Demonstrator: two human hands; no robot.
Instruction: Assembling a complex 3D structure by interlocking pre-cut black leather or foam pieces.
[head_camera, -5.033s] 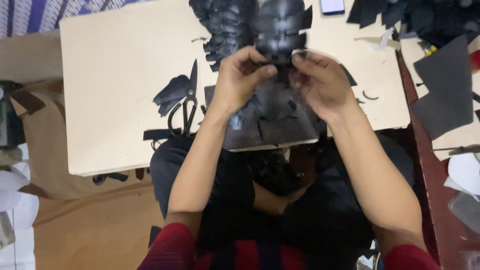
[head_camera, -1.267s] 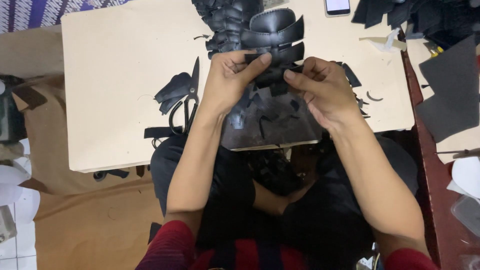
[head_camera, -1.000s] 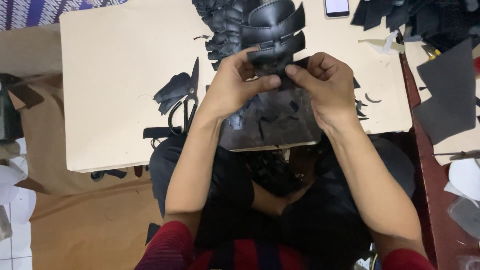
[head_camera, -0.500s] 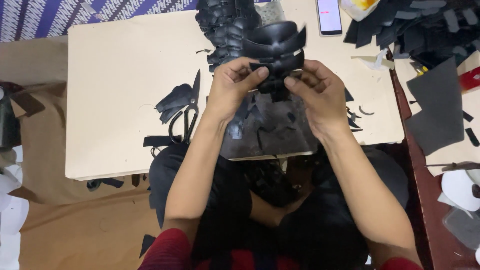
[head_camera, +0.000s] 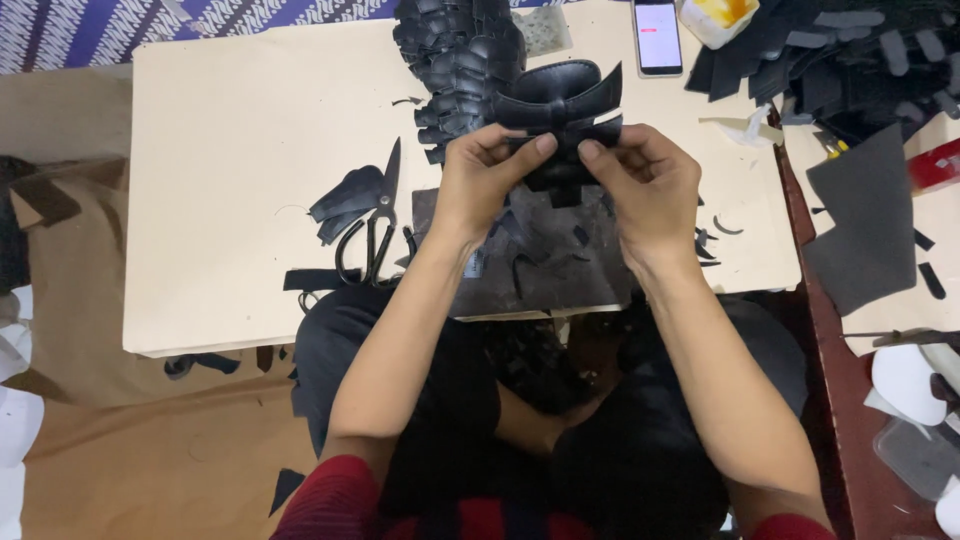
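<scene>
While the pale counter carries a heap of black cut pieces, the left hand and right hand hold a black leather piece above a dark cutting mat, fingers pinched on its lower edge; scissors lie left.

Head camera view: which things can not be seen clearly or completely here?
- Black leather piece: its lower part is hidden by the left hand and right hand.
- Phone: top cut by the frame edge.
- Scissors: one handle loop partly hidden by black scraps.
- Dark cutting mat: partly hidden by both forearms.
</scene>
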